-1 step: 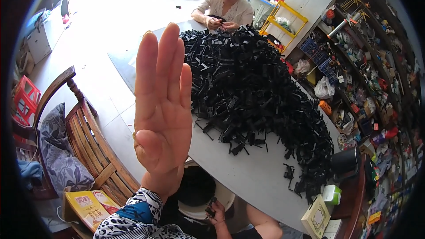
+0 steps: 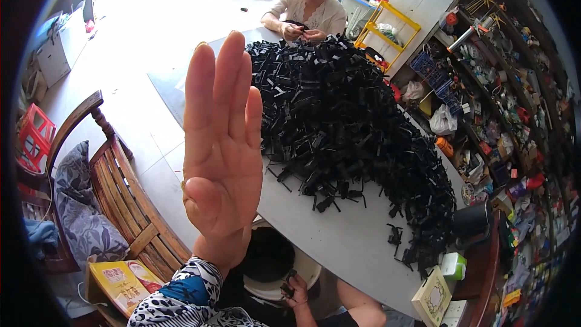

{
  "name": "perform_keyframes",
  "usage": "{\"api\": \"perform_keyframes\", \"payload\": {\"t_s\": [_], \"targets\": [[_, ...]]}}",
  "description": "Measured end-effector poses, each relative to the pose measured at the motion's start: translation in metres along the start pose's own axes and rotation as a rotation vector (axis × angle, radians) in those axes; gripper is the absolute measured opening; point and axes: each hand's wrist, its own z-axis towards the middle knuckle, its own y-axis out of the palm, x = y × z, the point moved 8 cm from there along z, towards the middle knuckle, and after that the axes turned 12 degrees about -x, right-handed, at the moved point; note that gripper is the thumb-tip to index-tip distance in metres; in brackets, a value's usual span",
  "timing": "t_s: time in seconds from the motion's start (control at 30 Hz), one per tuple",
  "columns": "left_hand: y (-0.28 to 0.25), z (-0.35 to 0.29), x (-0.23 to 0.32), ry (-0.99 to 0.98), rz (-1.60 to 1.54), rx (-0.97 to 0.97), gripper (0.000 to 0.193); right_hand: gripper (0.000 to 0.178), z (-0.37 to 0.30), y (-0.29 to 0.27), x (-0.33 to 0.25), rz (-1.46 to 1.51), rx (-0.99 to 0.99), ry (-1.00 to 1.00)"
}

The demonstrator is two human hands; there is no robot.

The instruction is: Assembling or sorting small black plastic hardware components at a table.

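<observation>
My left hand (image 2: 223, 133) is raised upright in front of me, palm toward me. Its fingers are stretched out, the thumb is folded in against the palm, and nothing is in it. Low by a white bucket (image 2: 313, 278), my right hand (image 2: 298, 293) has its fingers closed round a small black plastic part (image 2: 287, 289). Its exact kind is too small to make out. Something black fills the middle of the bucket, partly hidden behind my left wrist. A large heap of small black plastic parts (image 2: 339, 109) covers much of the grey table (image 2: 339, 245).
Across the table a person (image 2: 308, 9) handles something small and dark. To the left is a wooden chair (image 2: 130, 194) with a patterned cushion (image 2: 88, 212) and a yellow box (image 2: 127, 284). A black container (image 2: 474, 224) and small boxes (image 2: 433, 293) stand right, before crowded shelves (image 2: 508, 115).
</observation>
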Motion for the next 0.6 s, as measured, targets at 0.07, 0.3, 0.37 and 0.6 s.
{"api": "perform_keyframes", "payload": {"t_s": [0.07, 0.3, 0.37, 0.6], "targets": [[0.000, 0.001, 0.001, -0.002, -0.004, 0.008, 0.087, 0.014, 0.000, 0.001, 0.000, -0.008, -0.007, -0.004], [0.001, 0.000, 0.002, 0.002, -0.028, 0.013, 0.087, 0.012, 0.001, 0.000, 0.003, 0.030, -0.012, 0.031], [0.001, 0.000, 0.000, -0.014, -0.018, 0.001, 0.086, 0.013, 0.000, 0.000, 0.001, 0.035, -0.001, 0.028], [-0.001, 0.005, 0.020, 0.109, -0.047, -0.022, 0.092, 0.012, 0.002, 0.005, 0.010, -0.009, 0.021, 0.045]]}}
